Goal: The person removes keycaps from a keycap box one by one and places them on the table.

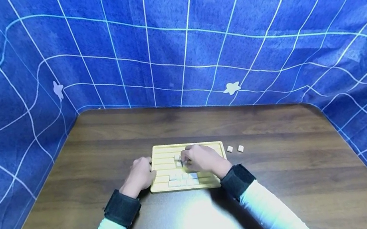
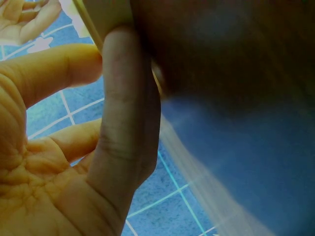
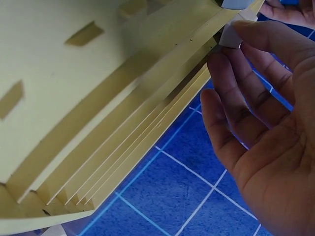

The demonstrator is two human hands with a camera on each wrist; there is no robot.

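Observation:
A pale yellow rack (image 1: 161, 155) with long parallel ridges lies on the table. My left hand (image 1: 139, 174) grips its left edge; in the left wrist view the thumb (image 2: 125, 98) and a finger press against that edge. Over the middle of the rack, my right hand (image 1: 202, 159) pinches a small white tile (image 3: 230, 37) between thumb and fingertips. Beside these fingertips, two small tiles (image 1: 177, 158) sit in the upper rows, partly covered by the hand. Several white tiles (image 1: 182, 177) stand side by side in the two nearest rows.
Two loose white tiles, one nearer the rack (image 1: 229, 149) and one farther right (image 1: 240, 148), lie on the brown wooden table (image 1: 286, 162). A blue curtain (image 1: 171, 43) with white lines and stars surrounds the table's back and sides. Bright glare falls in front of the rack.

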